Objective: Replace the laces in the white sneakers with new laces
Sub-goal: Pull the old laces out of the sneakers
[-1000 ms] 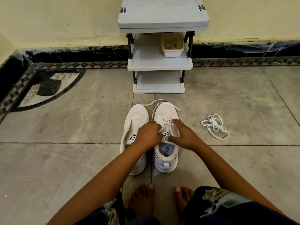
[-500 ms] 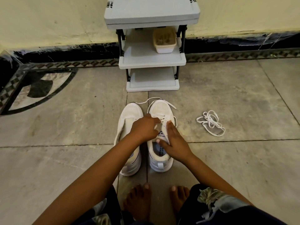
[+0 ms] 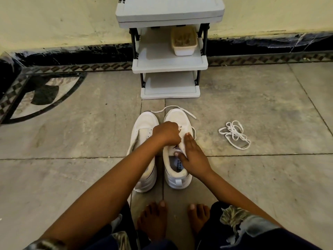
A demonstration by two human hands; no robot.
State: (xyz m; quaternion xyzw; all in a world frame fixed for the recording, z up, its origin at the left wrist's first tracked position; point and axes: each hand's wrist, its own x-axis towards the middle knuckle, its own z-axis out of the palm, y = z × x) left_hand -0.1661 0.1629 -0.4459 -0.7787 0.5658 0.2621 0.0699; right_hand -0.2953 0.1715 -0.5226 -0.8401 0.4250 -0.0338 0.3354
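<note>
Two white sneakers stand side by side on the floor, toes pointing away from me. The left sneaker (image 3: pixel 142 134) has bare eyelets with no lace. The right sneaker (image 3: pixel 177 174) still carries a white lace (image 3: pixel 187 112) whose ends trail past its toe. My left hand (image 3: pixel 166 132) is curled over the right sneaker's eyelet area, fingers pinching the lace there. My right hand (image 3: pixel 193 154) lies on the right sneaker's tongue with straight fingers, thumb at the opening. A loose bundle of white lace (image 3: pixel 234 135) lies on the floor to the right.
A grey three-tier plastic rack (image 3: pixel 169 62) stands against the wall just beyond the sneakers, with a small beige tub (image 3: pixel 183 43) on its middle shelf. My bare feet (image 3: pixel 173 222) are just behind the sneakers. Stone tile floor spreads left and right.
My left hand slid forward towards the toe along the right sneaker's eyelets. My right hand flattened onto the tongue. The camera shifted slightly.
</note>
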